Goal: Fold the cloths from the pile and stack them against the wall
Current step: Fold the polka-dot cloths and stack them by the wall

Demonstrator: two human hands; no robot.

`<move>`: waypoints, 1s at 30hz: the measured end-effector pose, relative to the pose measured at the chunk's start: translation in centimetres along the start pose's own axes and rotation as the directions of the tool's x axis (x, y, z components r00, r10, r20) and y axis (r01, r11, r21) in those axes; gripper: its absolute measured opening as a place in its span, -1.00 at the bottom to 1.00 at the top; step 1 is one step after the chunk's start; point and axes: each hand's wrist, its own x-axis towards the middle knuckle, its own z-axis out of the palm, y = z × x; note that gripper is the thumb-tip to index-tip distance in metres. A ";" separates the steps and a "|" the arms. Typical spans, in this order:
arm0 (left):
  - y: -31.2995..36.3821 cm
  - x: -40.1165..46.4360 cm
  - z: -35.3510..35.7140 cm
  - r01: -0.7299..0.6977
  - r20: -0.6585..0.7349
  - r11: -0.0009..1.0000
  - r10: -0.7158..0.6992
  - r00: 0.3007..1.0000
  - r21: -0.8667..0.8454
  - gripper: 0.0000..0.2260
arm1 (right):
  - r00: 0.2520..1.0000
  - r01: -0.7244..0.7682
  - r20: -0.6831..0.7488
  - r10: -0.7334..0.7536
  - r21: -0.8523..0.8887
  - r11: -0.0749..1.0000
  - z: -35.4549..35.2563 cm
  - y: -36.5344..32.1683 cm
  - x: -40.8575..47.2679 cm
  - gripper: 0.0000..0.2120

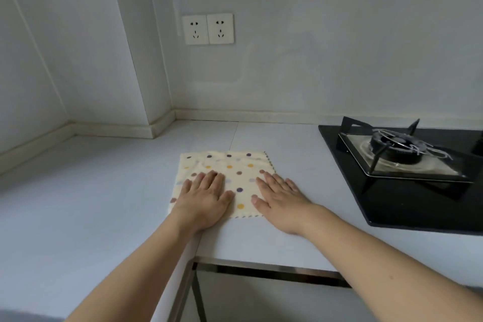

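Head view: we press both flat-fingered hands, left and right, on the cloth, smoothing it for folding.

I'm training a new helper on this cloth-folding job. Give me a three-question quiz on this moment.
1. True or false: both hands lie flat on the polka-dot cloth.
2. What sits on the counter to the right of the cloth? A) a sink B) a gas stove C) a kettle
3. Fill in: on the wall above the cloth are two white ____.

Key:
1. True; the left hand and right hand press on it with straight fingers.
2. B, the gas stove.
3. Sockets.
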 end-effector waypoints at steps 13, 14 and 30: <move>-3.1 -7.4 -2.7 -0.175 -0.111 0.939 0.216 0.970 0.297 -0.79 | 0.980 0.092 -0.140 -0.139 -0.298 0.950 -2.0 -2.2 -5.9 -0.60; -3.2 -7.2 -2.8 -0.182 -0.104 0.929 0.226 0.969 0.322 -0.78 | 0.975 0.089 -0.164 -0.149 -0.326 0.941 -1.9 -2.4 -5.7 -0.58; 3.3 -8.6 -18.2 -0.133 -0.296 0.876 -0.011 0.955 -0.463 -0.89 | 0.980 -0.067 -0.179 0.088 0.118 0.991 -17.0 -3.1 -9.1 -0.81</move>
